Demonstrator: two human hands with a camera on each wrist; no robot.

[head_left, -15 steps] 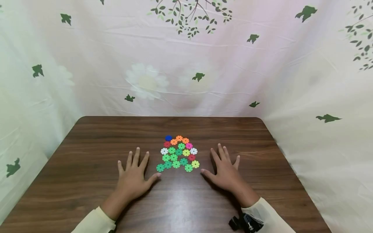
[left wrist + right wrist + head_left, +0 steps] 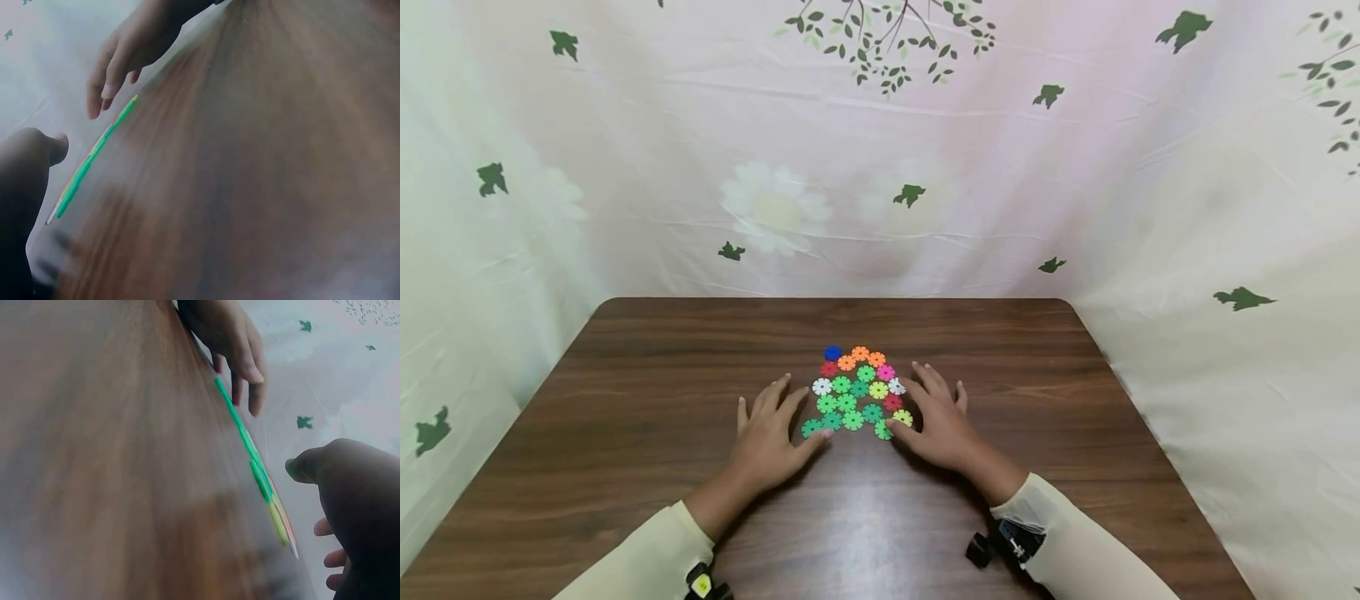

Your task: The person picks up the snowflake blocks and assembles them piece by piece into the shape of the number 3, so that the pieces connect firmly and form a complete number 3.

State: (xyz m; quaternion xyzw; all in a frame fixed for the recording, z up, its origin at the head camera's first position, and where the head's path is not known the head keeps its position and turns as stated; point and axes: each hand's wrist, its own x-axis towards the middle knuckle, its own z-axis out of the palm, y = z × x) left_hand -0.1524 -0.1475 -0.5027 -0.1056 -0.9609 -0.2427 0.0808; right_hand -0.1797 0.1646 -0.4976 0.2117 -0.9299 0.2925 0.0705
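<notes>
A flat cluster of small notched plastic discs in several colours lies on the dark wooden table. Green discs (image 2: 852, 420) line its near side, orange ones (image 2: 861, 354) its far side, with a blue disc (image 2: 833, 353) at the far left corner. My left hand (image 2: 766, 446) hovers at the cluster's left edge, thumb and fingers spread and loosely bent. On the other side is my right hand (image 2: 943, 429), its thumb and fingertips overlapping the right-hand discs in the head view. The left wrist view shows a gap between the left thumb (image 2: 57, 149) and the edge-on green discs (image 2: 94, 156).
The brown tabletop (image 2: 662, 375) has rounded far corners. Pale cloth (image 2: 835, 125) printed with birds, flowers and leafy branches hangs behind and at both sides. Black wrist devices (image 2: 1018, 540) sit at the light sleeves.
Both hands have moved inward from either side to the edges of the disc cluster. Their fingers are more bent than before. The discs keep their arrangement.
</notes>
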